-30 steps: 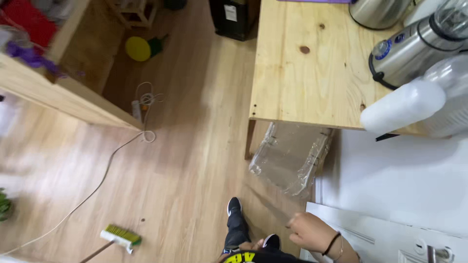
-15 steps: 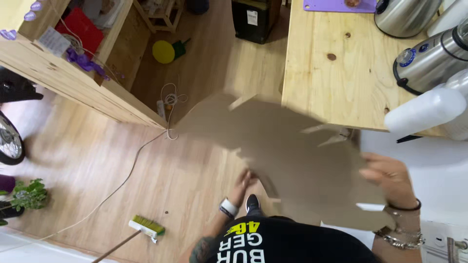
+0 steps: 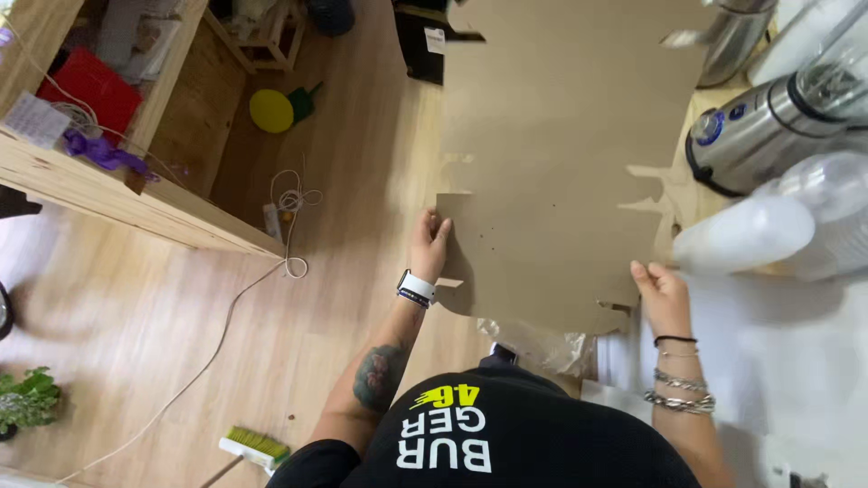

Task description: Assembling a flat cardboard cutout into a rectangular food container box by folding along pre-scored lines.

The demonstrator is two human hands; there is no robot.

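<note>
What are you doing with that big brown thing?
A person holds a big flat cardboard sheet up with both hands: the left hand grips its left edge, the right hand its lower right edge. The sheet covers most of the wooden table. A broom lies on the floor.

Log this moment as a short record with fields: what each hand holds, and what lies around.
left hand: grips the left edge of the flat cardboard sheet
right hand: holds the sheet's lower right edge
sheet: unfolded, brown, with cut flaps, held out flat
right of sheet: metal appliance, white plastic container
floor: wood, white cable, yellow disc, green brush
under sheet: crumpled clear plastic
</note>
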